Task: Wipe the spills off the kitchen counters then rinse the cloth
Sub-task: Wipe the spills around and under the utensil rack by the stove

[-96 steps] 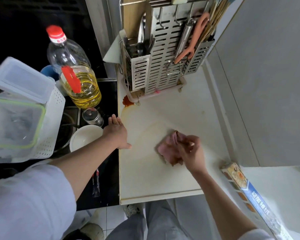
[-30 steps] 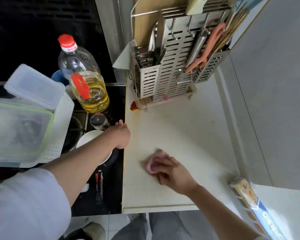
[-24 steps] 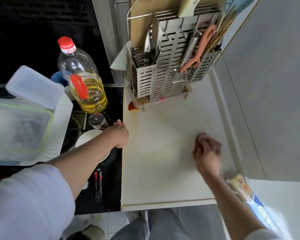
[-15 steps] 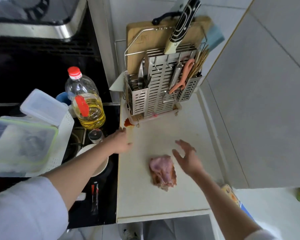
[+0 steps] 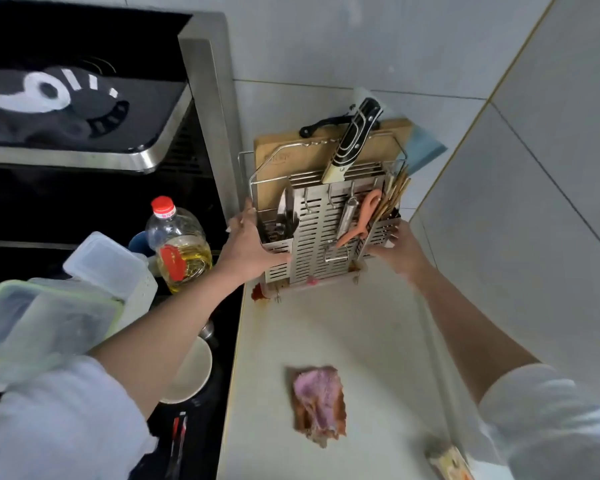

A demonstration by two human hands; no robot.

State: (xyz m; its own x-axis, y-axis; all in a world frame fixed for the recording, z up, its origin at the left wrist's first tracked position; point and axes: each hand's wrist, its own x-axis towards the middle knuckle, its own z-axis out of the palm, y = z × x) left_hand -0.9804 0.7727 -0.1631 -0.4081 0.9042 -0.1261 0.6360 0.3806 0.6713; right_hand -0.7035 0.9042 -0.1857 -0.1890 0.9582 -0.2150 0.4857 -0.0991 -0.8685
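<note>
The left hand and right hand grip opposite sides of the metal rack, fingers curled around its edges. The pink cloth lies loose on the worktop, well in front of the rack.

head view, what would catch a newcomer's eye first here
Both hands, the left hand and the right hand, hold the sides of the steel utensil rack at the back of the counter, with a black-handled knife sticking up above it. Nearer, the pink cloth lies alone on the counter, and a reddish spill sits at the rack's left foot.
</note>
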